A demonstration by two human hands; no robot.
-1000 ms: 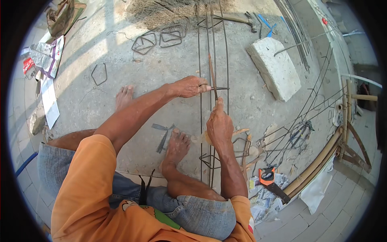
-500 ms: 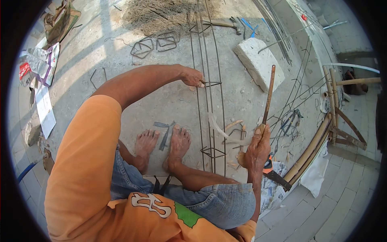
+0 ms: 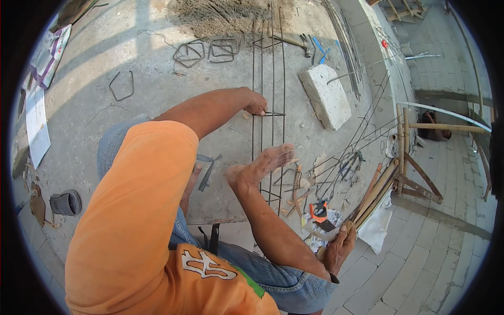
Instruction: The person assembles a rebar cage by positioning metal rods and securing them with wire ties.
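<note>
My left hand [image 3: 256, 103] is closed on a wire stirrup [image 3: 274, 114] at the side of a long rebar cage [image 3: 272, 73]. The cage is made of thin steel bars and lies lengthwise on the concrete floor. Off to the right, my right hand [image 3: 340, 248] is low beside my shin, its fingers wrapped round the lower end of a rusty hacksaw blade [image 3: 369, 188]. A pale translucent strip [image 3: 321, 231] shows near that hand. My right foot [image 3: 270, 161] is lifted across the cage and partly hides its bars.
A handsaw with an orange grip [image 3: 318, 211] lies near my right hand. Beyond are a white block [image 3: 326, 97], a hammer [image 3: 294, 43], loose rebar [image 3: 344, 47] and bent stirrups [image 3: 189, 53]. Bamboo poles [image 3: 375, 197] line the right edge; a grey slipper [image 3: 66, 202] sits left.
My right hand has dropped down and back with the blade, which now tilts rightward. My right foot has risen from the floor over the cage. The left hand keeps its hold on the stirrup.
</note>
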